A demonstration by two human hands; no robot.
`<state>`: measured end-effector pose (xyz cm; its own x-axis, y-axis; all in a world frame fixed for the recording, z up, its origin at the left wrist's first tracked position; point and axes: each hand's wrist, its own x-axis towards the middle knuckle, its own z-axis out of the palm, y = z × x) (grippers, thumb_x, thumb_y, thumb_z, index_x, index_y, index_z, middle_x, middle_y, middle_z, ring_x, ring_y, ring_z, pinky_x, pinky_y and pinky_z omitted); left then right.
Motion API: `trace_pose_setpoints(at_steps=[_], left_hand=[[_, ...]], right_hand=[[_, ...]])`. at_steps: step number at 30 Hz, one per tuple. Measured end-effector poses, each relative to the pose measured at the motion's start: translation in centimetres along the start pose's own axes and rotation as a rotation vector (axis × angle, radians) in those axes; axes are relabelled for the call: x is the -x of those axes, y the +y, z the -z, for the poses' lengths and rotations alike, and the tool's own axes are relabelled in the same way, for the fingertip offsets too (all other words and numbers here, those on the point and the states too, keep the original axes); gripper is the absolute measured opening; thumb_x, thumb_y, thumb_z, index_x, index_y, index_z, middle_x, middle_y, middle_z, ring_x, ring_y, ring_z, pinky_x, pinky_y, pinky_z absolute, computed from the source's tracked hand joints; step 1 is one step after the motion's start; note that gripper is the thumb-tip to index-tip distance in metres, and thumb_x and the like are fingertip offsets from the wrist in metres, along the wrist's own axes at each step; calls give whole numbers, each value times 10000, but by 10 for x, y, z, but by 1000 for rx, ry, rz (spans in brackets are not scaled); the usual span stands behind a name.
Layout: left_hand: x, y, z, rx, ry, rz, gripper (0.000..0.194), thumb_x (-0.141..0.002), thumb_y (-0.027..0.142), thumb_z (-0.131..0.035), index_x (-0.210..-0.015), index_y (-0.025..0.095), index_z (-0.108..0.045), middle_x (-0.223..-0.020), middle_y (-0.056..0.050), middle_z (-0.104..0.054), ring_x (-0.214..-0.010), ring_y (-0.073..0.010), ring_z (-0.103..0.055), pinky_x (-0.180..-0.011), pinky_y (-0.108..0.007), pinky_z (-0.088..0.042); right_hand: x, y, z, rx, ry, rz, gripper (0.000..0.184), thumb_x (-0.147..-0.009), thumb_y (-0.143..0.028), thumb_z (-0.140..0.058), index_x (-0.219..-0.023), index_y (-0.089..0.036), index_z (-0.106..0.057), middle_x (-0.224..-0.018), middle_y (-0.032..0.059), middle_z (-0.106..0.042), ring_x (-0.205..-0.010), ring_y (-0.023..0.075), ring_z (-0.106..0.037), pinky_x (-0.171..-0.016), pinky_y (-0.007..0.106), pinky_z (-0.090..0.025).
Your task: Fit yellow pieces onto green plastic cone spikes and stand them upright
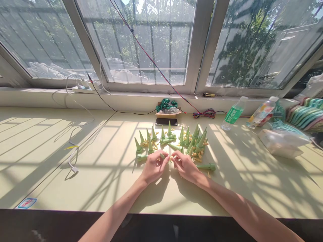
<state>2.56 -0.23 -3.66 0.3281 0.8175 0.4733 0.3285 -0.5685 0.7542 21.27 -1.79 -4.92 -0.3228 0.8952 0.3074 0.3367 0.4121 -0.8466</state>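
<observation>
My left hand (155, 165) is closed, with a green cone-shaped piece (162, 156) partly showing between its fingers. Close beside it, my right hand (184, 165) pinches a small yellow peg (171, 158) at the fingertips, near the green piece. Whether the two parts touch, I cannot make out. Several green cones (170, 128) stand upright just beyond my hands, with small yellow pegs (199, 155) scattered among them. A green tube-like piece (206, 166) lies on its side right of my right hand.
A black phone (166, 122) lies before a small cardboard box (163, 115). Two bottles, one with a green label (234, 114) and one with a colourful label (261, 113), and a plastic bag (281, 143) stand right. A white cable (73, 158) lies left on the table (63, 191).
</observation>
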Motion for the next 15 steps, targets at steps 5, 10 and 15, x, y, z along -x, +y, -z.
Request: trace_pose_setpoints(at_steps=[5, 10, 15], left_hand=[[1, 1, 0, -12, -53, -26, 200, -963, 286, -573, -866, 158, -694, -802, -47, -642, -617, -113, -581, -477, -203, -444], [0, -1, -1, -5, -14, -7, 202, -957, 292, -587, -851, 161, -699, -791, -49, -660, -657, -132, -598, -495, -207, -462], [0, -2, -1, 6, 11, 32, 190, -955, 291, -595, -860, 162, -697, -818, -45, -680, -659, -128, -606, -511, -209, -475]], right_hand=[[-1, 4, -1, 67, 30, 21, 440, -1037, -472, -402, -677, -217, -401, -571, -39, -373, -515, 115, -309, -502, 278, -268], [-1, 4, -1, 18, 36, -29, 402, -1035, -490, -410, -761, -209, -498, -583, -35, -433, -496, 115, -356, -490, 267, -282], [0, 3, -1, -35, -17, -22, 238, -1015, -428, -474, -1021, -202, -550, -664, -25, -543, -489, 110, -414, -485, 251, -310]])
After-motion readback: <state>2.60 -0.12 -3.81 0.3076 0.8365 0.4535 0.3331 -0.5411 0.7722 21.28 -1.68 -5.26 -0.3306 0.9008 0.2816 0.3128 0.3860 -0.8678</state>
